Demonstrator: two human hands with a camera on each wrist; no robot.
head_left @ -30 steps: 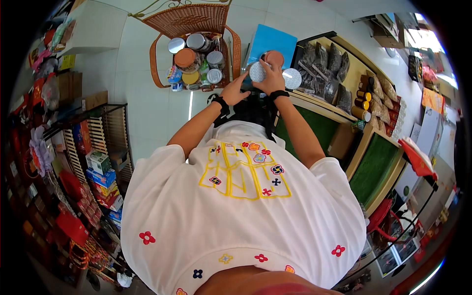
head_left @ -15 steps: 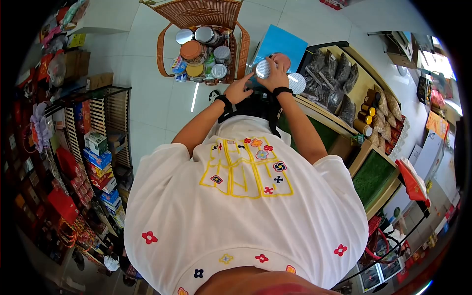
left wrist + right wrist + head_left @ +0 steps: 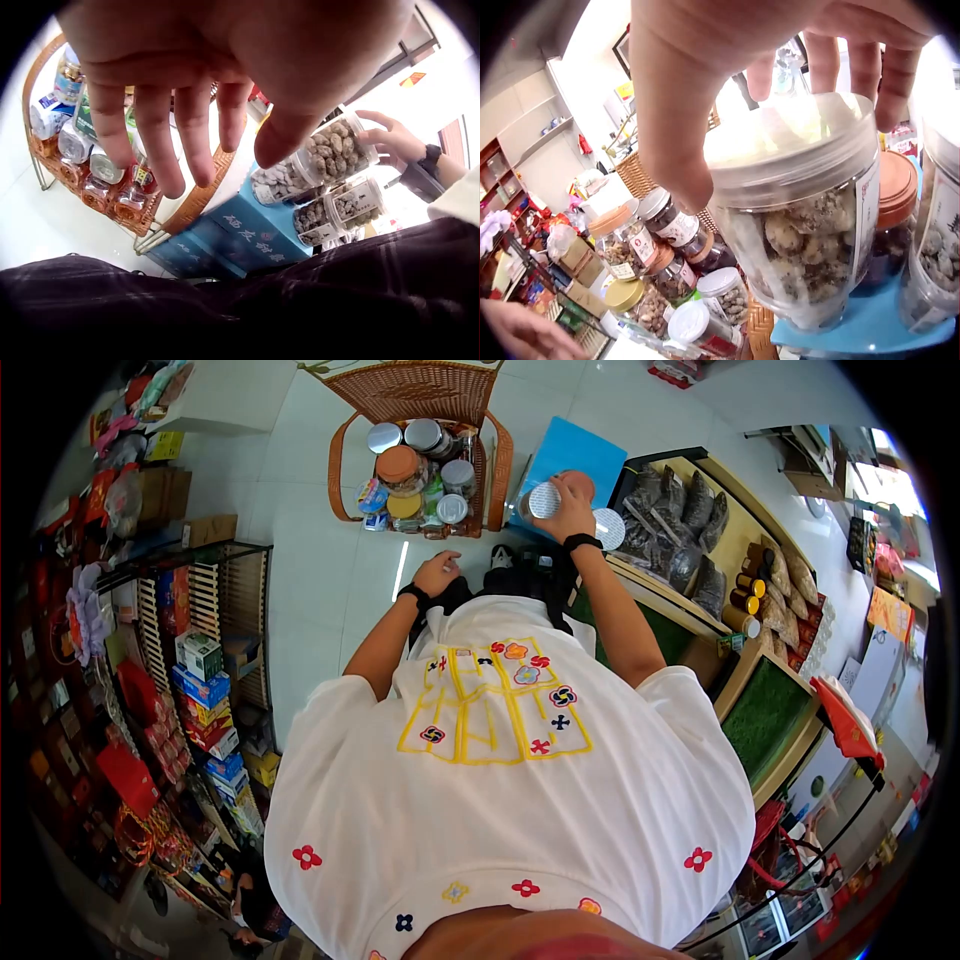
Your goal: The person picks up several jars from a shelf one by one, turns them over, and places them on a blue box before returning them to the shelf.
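My right hand (image 3: 570, 515) grips a clear plastic jar (image 3: 799, 240) by its wide white lid (image 3: 791, 142), thumb on one side and fingers over the other. Lumpy, pale-dusted brown dried pieces fill this jar, which is over the blue box (image 3: 580, 448). A brown-lidded jar (image 3: 889, 217) and another clear jar (image 3: 937, 232) are close beside it. Holding nothing, my left hand (image 3: 437, 573) hangs near my thigh with its fingers relaxed. In the left wrist view its fingers (image 3: 154, 127) spread down in front of the wicker chair (image 3: 199, 195).
The chair's seat bears several jars (image 3: 403, 468) with silver, orange and gold lids. To the right, a display shelf (image 3: 690, 460) carries dark bagged goods (image 3: 685, 510) and yellow-lidded jars (image 3: 745, 590). A slatted rack (image 3: 235, 630) with boxes stands at the left.
My left hand has left the jar's side and moved left and back toward my body. The right hand keeps its grip on the jar's lid.
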